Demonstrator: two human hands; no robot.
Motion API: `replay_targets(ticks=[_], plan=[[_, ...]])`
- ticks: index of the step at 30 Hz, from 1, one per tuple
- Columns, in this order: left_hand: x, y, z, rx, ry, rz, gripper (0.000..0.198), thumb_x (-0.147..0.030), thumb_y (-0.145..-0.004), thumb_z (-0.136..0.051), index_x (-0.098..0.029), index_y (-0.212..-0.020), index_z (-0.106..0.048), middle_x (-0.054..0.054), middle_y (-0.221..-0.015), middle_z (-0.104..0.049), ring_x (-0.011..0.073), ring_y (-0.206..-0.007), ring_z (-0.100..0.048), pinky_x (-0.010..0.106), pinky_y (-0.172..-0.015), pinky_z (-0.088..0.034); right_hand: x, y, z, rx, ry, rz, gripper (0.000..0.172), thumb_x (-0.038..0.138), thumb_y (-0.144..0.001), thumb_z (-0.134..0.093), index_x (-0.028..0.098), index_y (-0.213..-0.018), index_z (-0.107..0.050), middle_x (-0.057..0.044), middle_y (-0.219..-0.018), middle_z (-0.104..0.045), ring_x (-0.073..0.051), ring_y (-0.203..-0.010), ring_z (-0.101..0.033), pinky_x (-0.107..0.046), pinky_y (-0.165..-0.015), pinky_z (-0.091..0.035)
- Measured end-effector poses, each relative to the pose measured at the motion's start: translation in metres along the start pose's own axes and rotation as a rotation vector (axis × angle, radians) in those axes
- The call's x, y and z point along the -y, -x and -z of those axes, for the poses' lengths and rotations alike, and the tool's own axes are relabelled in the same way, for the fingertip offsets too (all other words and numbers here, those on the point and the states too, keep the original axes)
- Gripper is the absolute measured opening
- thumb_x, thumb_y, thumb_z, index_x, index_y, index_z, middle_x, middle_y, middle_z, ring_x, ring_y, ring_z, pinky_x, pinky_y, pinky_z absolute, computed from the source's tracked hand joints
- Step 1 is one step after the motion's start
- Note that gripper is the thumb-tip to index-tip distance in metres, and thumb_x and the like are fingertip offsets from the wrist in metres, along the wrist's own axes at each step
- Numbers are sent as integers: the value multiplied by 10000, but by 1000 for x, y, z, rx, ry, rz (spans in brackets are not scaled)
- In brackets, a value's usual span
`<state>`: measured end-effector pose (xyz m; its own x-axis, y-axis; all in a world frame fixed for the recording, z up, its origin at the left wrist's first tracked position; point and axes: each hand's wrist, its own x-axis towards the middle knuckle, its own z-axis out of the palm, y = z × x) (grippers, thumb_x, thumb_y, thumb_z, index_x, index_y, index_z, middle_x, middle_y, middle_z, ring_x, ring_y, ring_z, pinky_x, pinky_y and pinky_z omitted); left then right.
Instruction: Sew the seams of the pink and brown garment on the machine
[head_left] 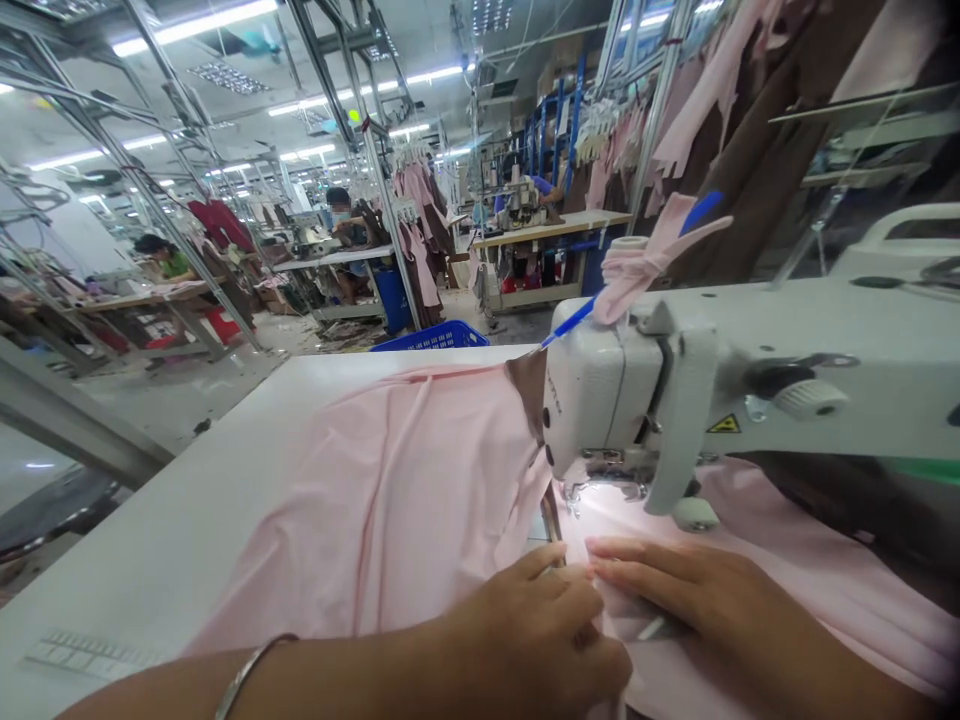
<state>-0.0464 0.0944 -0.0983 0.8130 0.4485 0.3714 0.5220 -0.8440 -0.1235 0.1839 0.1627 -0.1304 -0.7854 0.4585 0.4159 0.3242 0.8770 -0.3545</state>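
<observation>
Under the sewing machine head point(600, 400), just in front of the lit presser-foot area, pink fabric point(405, 500) lies spread over the white table point(150, 540), most of it bunched left of the needle, some trailing right under the machine arm. Left hand point(536, 625): fingers curled, pinching a fold of the cloth at the seam line, touching the right hand. Right hand point(697, 595): flat, fingers extended, pressing the cloth down just before the foot. Needle itself lost in glare; cannot tell if it is down in the cloth.

Progress, as a judgement: edge is lined up at the foot, large unsewn-looking spread remains to the left, so seam likely at an early or middle stage.

Pink scraps point(645, 260) sit atop the machine. Blue basket point(431, 338) beyond the table; other people at benches far back.
</observation>
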Motion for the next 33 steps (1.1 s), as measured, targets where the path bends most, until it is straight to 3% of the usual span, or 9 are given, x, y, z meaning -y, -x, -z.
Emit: replay_targets(ticks=[3, 9, 12, 15, 20, 27, 33], plan=[[0, 0, 9, 76, 16, -21, 158, -112, -914, -439, -155, -776, -505, 66, -835, -583, 185, -937, -598, 381, -995, -446, 4, -8, 6, -37, 21, 94, 507, -10, -791, -417, 246, -1153, -661, -32, -1178, -698, -166, -1011, -689, -288, -841, -585], [-6, 6, -4, -111, -9, 41, 143, -88, -901, -461, -157, -783, -504, 65, -838, -592, 204, -1038, -590, 395, -1070, -378, 2, -16, 13, -49, 32, 211, 668, -67, -639, -343, 240, -1166, -617, -23, -1139, -718, -135, -1025, -679, -250, -804, -586], [-6, 7, -8, -87, 7, 39, 129, -108, -907, -463, -152, -794, -507, 70, -841, -587, 204, -1036, -591, 388, -1052, -394, -4, -8, 13, -16, 46, 154, 668, -35, -637, -371, 251, -1194, -603, -18, -1162, -708, -153, -1042, -675, -283, -822, -588], [-6, 7, -10, -101, 3, 46, 134, -91, -899, -460, -153, -786, -496, 69, -828, -581, 197, -1024, -594, 383, -1057, -387, -8, -1, 12, -105, 63, 75, 641, -22, -614, -395, 235, -1163, -601, -31, -1115, -727, -170, -991, -698, -277, -813, -592], [-5, 7, -8, -101, 14, 41, 136, -109, -910, -445, -150, -792, -499, 71, -831, -578, 185, -967, -592, 377, -1043, -398, -1, -3, 7, -44, 22, 134, 597, -43, -690, -389, 241, -1176, -588, -33, -1166, -707, -138, -1032, -678, -262, -861, -566], [-5, 2, 4, 50, -6, 23, 146, -115, -915, -436, -161, -797, -508, 61, -809, -565, 187, -892, -567, 367, -952, -453, -1, -8, 8, -38, 19, 160, 599, -68, -718, -375, 229, -1172, -628, -22, -1176, -704, -126, -1059, -665, -243, -872, -558], [-3, -2, 3, -3, -7, 1, 184, -92, -898, -429, -162, -745, -504, 58, -791, -555, 174, -787, -549, 345, -877, -479, 0, -15, 14, -32, 24, 178, 566, -64, -710, -389, 214, -1125, -655, -19, -1128, -724, -118, -1018, -682, -198, -848, -555]])
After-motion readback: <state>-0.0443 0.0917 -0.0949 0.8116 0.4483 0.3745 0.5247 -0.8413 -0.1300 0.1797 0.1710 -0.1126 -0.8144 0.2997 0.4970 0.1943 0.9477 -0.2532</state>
